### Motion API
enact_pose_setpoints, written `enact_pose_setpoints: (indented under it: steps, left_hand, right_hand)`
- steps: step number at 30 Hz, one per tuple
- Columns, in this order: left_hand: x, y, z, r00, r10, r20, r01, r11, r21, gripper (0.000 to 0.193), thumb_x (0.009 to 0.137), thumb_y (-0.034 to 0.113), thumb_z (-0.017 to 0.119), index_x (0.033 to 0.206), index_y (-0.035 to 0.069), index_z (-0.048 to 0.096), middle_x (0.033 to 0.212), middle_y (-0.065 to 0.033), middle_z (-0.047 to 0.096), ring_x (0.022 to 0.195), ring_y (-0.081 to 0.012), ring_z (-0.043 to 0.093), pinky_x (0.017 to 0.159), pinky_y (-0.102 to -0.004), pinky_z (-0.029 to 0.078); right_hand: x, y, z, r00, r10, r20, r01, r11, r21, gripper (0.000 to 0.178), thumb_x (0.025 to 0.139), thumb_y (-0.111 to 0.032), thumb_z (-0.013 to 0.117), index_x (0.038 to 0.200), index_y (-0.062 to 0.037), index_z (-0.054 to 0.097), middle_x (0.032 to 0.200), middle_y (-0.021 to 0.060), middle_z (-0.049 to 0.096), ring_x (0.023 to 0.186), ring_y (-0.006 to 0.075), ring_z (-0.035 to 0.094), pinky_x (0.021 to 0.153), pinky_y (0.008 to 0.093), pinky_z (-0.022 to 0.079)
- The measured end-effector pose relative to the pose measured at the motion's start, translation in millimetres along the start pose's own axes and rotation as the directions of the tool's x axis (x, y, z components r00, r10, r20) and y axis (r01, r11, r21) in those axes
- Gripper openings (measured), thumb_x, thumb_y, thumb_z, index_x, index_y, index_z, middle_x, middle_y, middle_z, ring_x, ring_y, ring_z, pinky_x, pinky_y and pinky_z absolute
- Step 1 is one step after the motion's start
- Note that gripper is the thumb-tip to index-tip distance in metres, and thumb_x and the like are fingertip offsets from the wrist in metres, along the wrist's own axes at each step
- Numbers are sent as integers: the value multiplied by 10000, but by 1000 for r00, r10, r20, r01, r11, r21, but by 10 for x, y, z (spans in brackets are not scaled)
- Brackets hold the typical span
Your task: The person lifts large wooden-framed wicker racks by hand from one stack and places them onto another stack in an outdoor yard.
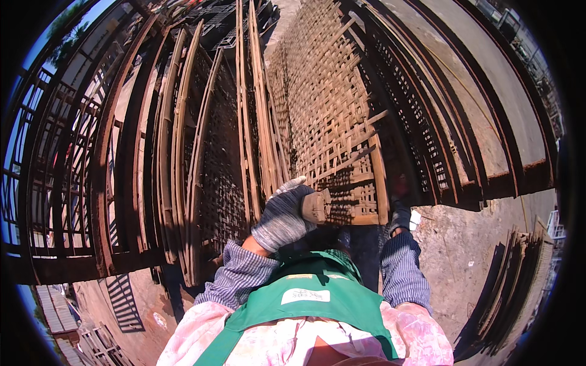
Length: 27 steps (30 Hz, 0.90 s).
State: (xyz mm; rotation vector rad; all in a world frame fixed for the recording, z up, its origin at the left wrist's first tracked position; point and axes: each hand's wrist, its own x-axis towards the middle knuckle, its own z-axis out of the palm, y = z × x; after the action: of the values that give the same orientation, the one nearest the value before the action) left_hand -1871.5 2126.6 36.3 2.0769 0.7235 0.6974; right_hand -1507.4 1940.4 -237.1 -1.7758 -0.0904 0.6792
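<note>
A woven bamboo panel (329, 104) with a wooden edge strip stretches away from me, tilted among other upright panels. At its near left corner is my left hand (282, 215), in a grey knit glove, with fingers curled round the panel's end. A brown blunt piece (315, 207) sticks out beside these fingers; whether it belongs to the panel or the glove, I cannot tell. My right hand (400, 217), in a dark glove, is low beside the panel's right edge. Deep shadow hides its fingers.
On the left, more bamboo-edged panels (198, 146) stand in a rusty metal rack (110, 158). Rusty bars (470, 134) of the rack continue on the right. A stack of thin panels (510, 293) lies on the ground at lower right. Dark slatted crates (229, 30) are at the far end.
</note>
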Motion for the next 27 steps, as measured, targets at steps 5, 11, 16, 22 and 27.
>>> enact_pose_setpoints:
  steps: [5,11,16,22,27]
  left_hand:
    - [-35,-19,-45,1000,6,-15,-6,1000,28,112,669,25,703,728,65,617,757,-41,643,778,-201,646,1061,-430,403]
    - [-212,126,-151,979,157,128,-172,978,117,148,616,117,738,722,80,642,751,-48,653,755,-201,649,1089,-451,366]
    - [-928,-330,-687,993,-53,-104,42,994,-102,238,714,88,704,890,66,544,857,-49,597,821,-193,604,925,-396,469]
    - [-1323,-450,-951,924,-194,-330,148,976,-160,283,791,105,689,997,41,507,891,-56,607,837,-166,600,889,-334,477]
    - [-1475,-591,-957,901,-243,-359,141,948,-287,263,793,9,676,1013,24,533,950,-64,619,895,-183,616,891,-315,474]
  right_hand:
    - [-378,-502,258,990,142,20,-143,987,69,560,815,-279,742,1279,-23,558,1192,58,631,1085,214,558,928,328,450]
    - [-43,-90,110,1000,15,-11,-15,999,36,645,807,-245,751,1359,-46,482,1317,70,551,1126,221,540,966,327,428]
    - [-26,-257,55,997,47,-67,-57,987,-150,553,834,-281,718,1286,-19,535,1235,90,597,1060,247,572,933,332,445]
    - [-630,-654,350,988,155,24,-155,988,3,412,877,-328,668,1143,-15,636,1033,90,676,846,220,641,773,347,528]
    - [-1023,-981,559,990,141,-20,-141,990,17,418,858,-356,702,1093,-15,646,965,74,677,790,197,652,710,354,554]
